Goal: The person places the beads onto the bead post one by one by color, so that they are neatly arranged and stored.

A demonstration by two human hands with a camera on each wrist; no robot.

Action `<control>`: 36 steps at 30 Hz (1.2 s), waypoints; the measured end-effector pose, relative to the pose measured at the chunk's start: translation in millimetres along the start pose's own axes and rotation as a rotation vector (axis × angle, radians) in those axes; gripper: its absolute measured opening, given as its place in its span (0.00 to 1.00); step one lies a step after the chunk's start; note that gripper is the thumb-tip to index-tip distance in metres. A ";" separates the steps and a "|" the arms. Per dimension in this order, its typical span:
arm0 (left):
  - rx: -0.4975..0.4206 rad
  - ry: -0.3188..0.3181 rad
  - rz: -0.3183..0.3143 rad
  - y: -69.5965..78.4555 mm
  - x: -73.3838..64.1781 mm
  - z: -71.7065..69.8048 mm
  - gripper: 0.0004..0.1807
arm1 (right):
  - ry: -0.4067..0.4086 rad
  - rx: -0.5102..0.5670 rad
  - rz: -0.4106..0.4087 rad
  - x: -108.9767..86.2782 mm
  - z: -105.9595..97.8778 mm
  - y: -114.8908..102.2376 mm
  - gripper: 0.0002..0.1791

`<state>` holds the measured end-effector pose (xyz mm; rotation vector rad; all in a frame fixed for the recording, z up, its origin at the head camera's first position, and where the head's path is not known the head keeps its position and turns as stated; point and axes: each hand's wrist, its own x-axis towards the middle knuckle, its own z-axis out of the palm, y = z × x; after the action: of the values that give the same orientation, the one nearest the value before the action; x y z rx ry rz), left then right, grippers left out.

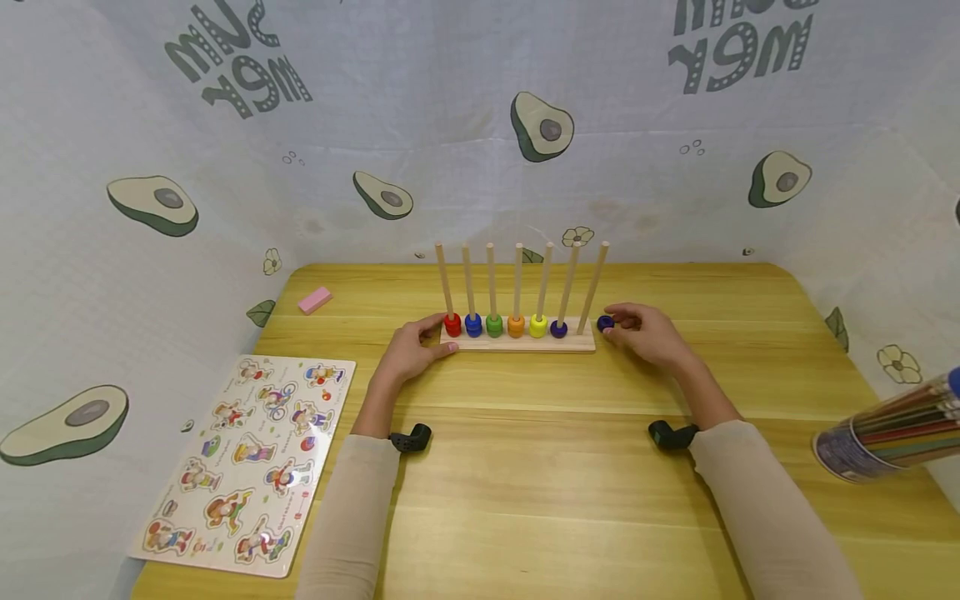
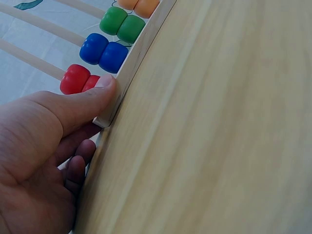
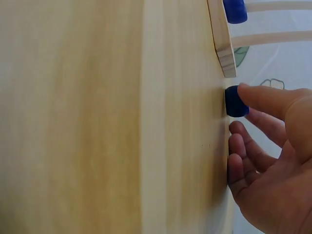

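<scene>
A wooden peg stand point(image 1: 517, 344) with a row of upright pegs is on the table. Pairs of red beads point(image 2: 75, 79), blue beads point(image 2: 113, 57), green beads point(image 2: 114, 20), orange beads point(image 1: 516, 326) and yellow beads point(image 1: 538, 326) sit low on their pegs. One dark purple bead point(image 1: 558, 329) is on the following peg, and the rightmost peg is bare. My left hand point(image 1: 412, 350) grips the stand's left end, thumb along the front. Just off the right end, my right hand point(image 1: 647, 335) pinches a loose purple bead point(image 3: 236, 101) against the tabletop, thumb on its near side.
A picture puzzle board point(image 1: 251, 467) lies at the table's left edge. Behind it is a small pink block point(image 1: 315, 300). On the right, a cylindrical tub of coloured pencils point(image 1: 855, 450) leans into view. A printed cloth point(image 1: 465, 183) hangs behind the table.
</scene>
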<state>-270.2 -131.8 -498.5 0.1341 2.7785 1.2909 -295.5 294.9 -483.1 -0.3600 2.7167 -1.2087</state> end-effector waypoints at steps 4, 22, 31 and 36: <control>0.003 -0.002 0.003 0.3 0.0 0.4 0.39 | 0.012 -0.033 0.000 -0.1 0.4 -1.4 0.25; 0.010 -0.004 0.002 1.6 -1.4 -0.4 0.39 | 0.201 -0.024 -0.049 -23.3 -36.7 -31.0 0.29; 0.006 0.001 0.000 0.8 -1.1 -1.3 0.39 | 0.333 0.053 -0.177 -41.1 -63.2 -83.1 0.25; 0.008 -0.001 -0.004 1.8 -1.3 -1.3 0.39 | 0.373 0.103 -0.237 -46.7 -72.0 -110.1 0.23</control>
<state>-268.9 -131.8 -496.2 0.1300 2.7819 1.2781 -249.8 287.7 -351.4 -0.4996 2.9676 -1.6184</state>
